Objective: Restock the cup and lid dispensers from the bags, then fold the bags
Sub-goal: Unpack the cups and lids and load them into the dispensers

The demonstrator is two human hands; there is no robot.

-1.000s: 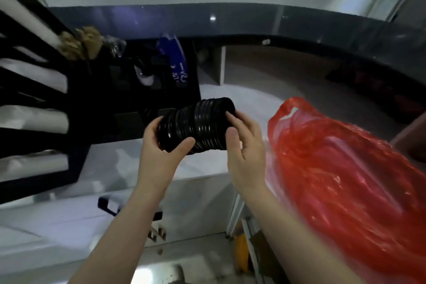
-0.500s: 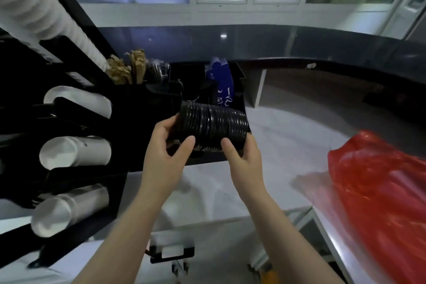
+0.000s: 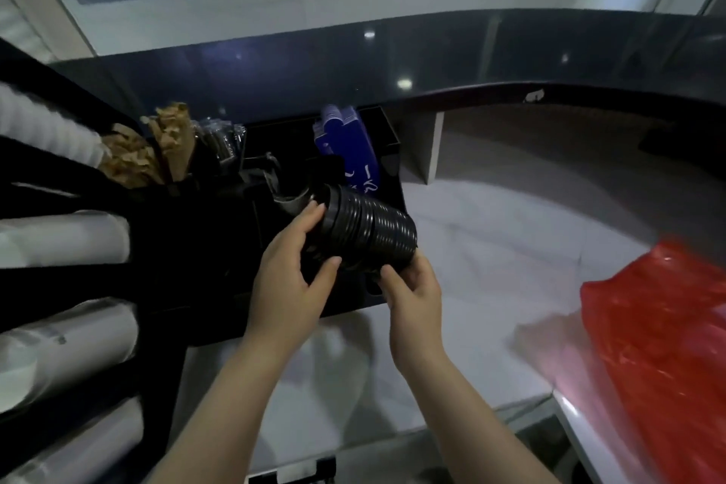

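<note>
White counter [image 3: 491,248]; black lid stack [image 3: 369,234] above black organizer [image 3: 220,248]

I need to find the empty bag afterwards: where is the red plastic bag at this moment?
In the head view, the red plastic bag lies at the right edge on the white counter, right of both hands.

Bare white counter [image 3: 491,248] w/ open room to right of black organizer [image 3: 220,248]. Red bag [image 3: 660,326] blocks far right. Cup stacks [image 3: 66,236] wall off left; blue sleeves [image 3: 349,153], brown napkins [image 3: 153,153] crowd organizer's rear bins.
</note>
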